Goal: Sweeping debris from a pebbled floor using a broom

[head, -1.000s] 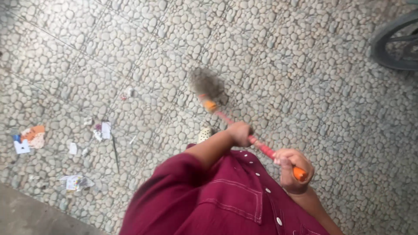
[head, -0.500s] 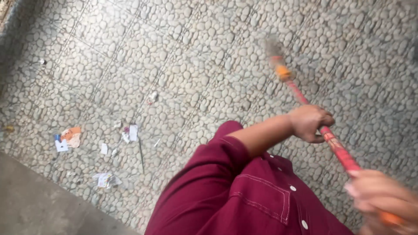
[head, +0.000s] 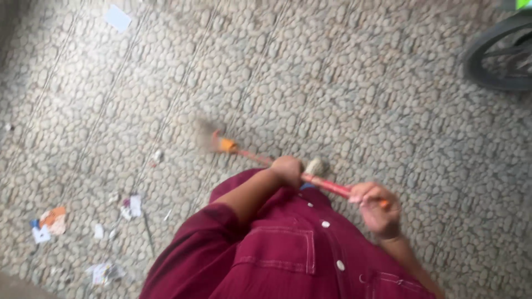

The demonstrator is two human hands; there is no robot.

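Both hands gripping broom (head: 266,159), bristles mid-frame on pebbled floor (head: 360,83).
Left hand (head: 288,169) and right hand (head: 377,207) clamped on handle; could scatter paper scraps (head: 52,221), lower left, if swung hard.

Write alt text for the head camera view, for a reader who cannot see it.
Seen from above, a person in a dark red shirt grips a red-handled broom with both hands, left hand lower on the handle, right hand near its end. Paper scraps litter the pebble-patterned floor at left; a wheel shows top right.

Both the left hand (head: 288,169) and right hand (head: 377,207) grip a red-handled broom (head: 260,158) above the pebbled floor (head: 360,83).
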